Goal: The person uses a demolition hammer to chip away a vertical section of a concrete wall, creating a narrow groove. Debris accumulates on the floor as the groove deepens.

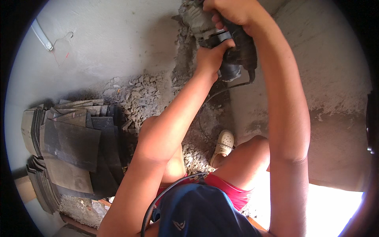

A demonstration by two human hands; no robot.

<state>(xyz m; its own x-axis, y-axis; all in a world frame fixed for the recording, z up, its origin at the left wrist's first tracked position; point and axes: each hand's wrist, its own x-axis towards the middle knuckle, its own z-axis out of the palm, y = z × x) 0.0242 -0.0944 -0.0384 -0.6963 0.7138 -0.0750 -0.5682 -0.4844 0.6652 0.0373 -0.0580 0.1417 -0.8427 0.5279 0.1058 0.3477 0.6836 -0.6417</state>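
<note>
Far left: one white tube-like fitting point(42, 36) on the pale wall point(122, 39), a thin wire point(62, 38) trailing beside it. A knock could work it loose.

Left, low: one stack of dark flat sheets point(71, 142), edges uneven, some overlapping askew. A bump might make the upper ones slide.

Left of centre: broken rubble point(138, 93), loose, spread along the wall's foot. Footing there looks poor; a slip would likely come from pieces rolling underfoot.

Centre, upper: one rough, broken-out strip point(182, 51) in the wall. Ragged lumps could drop onto the bare legs should they come loose.

Centre, upper: left hand point(211, 59), bare, curled against the near side of a black power tool point(244, 49), thumb over the body; its fingers are mostly hidden. A sudden jerk could twist this hold.

Centre, low: one pale perforated clog point(225, 141), among the debris. Its holes and soft look suggest little protection from falling chunks.

Right of centre, top: right hand point(233, 12), bare, wrapped round the tool's upper grip; trigger finger cannot be made out. The tool is raised at the broken strip, working tip out of sight; a jam there might wrench both wrists.

Right of centre: one dark cord point(252, 77), looping from the tool toward the floor; it could snag a foot.
</note>
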